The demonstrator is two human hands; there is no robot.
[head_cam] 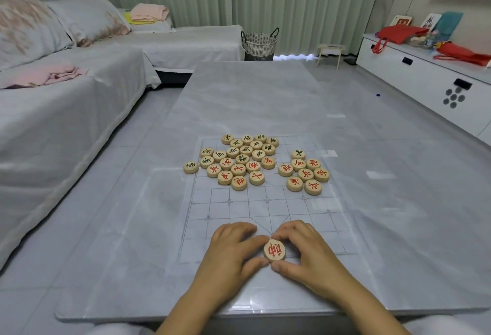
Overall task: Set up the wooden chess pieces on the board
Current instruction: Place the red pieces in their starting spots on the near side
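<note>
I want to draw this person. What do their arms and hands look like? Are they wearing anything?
Both the left hand and the right hand are bare: no gloves, rings, watch or bracelets show. The forearms are bare too, with no sleeves in view. Fingernails look short and plain.

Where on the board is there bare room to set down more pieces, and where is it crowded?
Free: the near half of the board, between the piece pile and the hands. The left hand and right hand crowd the near edge around the red piece. The far half is packed, with a smaller cluster to the right.
</note>
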